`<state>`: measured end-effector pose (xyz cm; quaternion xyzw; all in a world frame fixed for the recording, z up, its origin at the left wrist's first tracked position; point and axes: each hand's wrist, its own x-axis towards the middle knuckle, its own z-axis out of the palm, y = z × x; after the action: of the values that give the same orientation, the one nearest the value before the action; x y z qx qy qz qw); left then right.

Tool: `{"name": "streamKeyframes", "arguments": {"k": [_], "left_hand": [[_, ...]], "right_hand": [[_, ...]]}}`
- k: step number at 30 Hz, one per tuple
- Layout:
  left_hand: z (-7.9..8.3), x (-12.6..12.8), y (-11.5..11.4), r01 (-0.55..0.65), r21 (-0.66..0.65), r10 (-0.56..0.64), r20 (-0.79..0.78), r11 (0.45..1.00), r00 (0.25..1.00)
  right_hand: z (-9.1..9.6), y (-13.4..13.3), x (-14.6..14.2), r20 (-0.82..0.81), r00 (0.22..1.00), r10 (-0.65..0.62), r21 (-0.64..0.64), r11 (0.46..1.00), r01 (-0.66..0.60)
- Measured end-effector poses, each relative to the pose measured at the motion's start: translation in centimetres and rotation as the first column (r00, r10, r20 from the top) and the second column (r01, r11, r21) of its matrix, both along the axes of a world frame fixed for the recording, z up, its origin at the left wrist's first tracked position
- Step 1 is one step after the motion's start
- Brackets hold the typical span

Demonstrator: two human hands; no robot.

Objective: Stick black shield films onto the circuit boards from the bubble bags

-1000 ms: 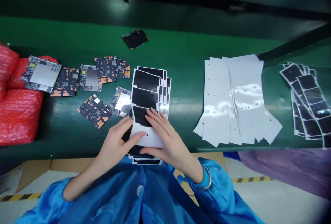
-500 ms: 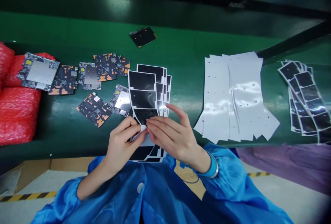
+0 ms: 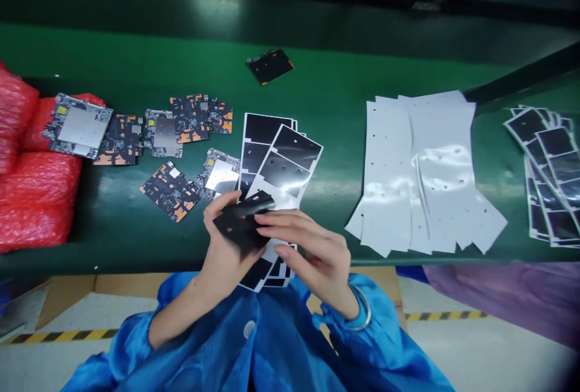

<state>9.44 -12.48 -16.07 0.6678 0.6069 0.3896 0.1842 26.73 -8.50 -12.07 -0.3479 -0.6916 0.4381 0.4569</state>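
Head view: the left hand [image 3: 223,253] and right hand [image 3: 308,256] are gripping a black film piece [image 3: 240,223] together, with white-backed black sheets [image 3: 290,159] fanned just beyond them!

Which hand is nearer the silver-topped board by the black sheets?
Left. The left hand is just below the board, holding a black sheet. The right hand is farther off, down and to the right of the board.

The left hand [image 3: 222,253] is being held cupped and turned upward, while the right hand [image 3: 312,262] is being reached across it, with its fingers [image 3: 290,218] being extended; the left fingertips are seemingly being hidden from view.
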Motion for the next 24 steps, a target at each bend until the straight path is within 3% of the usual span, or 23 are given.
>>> {"name": "streamKeyframes", "arguments": {"k": [2, 4, 7, 9, 12, 14, 16, 19, 21, 24], "left_hand": [[1.1, -0.3, -0.1, 0.015, -0.043, -0.008, 0.17, 0.999, 0.985], [1.9, -0.7, -0.3, 0.033, -0.088, -0.011, 0.233, 0.996, 0.972], [2.4, -1.7, -0.6, 0.119, -0.139, -0.089, 0.203, 0.983, 0.975], [2.7, -2.8, -0.4, 0.199, -0.167, -0.186, 0.09, 0.966, 0.978], [3.1, -5.9, 0.9, 0.319, -0.19, -0.355, -0.2, 0.929, 0.913], [3.5, -9.4, 2.3, 0.383, -0.229, -0.445, -0.395, 0.895, 0.803], [3.6, -13.6, 3.9, 0.415, -0.313, -0.519, -0.482, 0.854, 0.706], [3.6, -19.3, 5.9, 0.491, -0.432, -0.644, -0.356, 0.756, 0.677], [3.3, -21.7, 6.7, 0.537, -0.455, -0.684, -0.265, 0.71, 0.68], [2.9, -23.2, 7.0, 0.55, -0.432, -0.683, -0.26, 0.715, 0.683]], "right_hand": [[-0.6, 0.1, -0.2, -0.066, 0.995, -0.068, -0.083, 0.995, 0.063], [-1.3, 0.6, 0.2, -0.123, 0.977, -0.173, -0.247, 0.959, 0.139], [-2.2, 1.3, 0.7, -0.15, 0.984, -0.096, -0.449, 0.893, 0.019], [-2.2, 1.4, 0.6, -0.119, 0.992, -0.047, -0.478, 0.878, -0.015], [-1.6, 1.1, 0.3, 0.017, 0.997, -0.07, -0.317, 0.946, 0.072], [-1.1, 1.1, 0.4, 0.109, 0.988, -0.109, -0.118, 0.986, 0.122], [-0.7, 1.2, 0.9, 0.172, 0.976, -0.137, 0.062, 0.99, 0.128], [-0.4, 1.6, 1.9, 0.266, 0.953, -0.148, 0.24, 0.967, 0.083], [-0.3, 1.8, 2.4, 0.346, 0.919, -0.189, 0.326, 0.943, 0.071], [-0.2, 2.0, 2.9, 0.46, 0.844, -0.276, 0.445, 0.894, 0.049]]}}
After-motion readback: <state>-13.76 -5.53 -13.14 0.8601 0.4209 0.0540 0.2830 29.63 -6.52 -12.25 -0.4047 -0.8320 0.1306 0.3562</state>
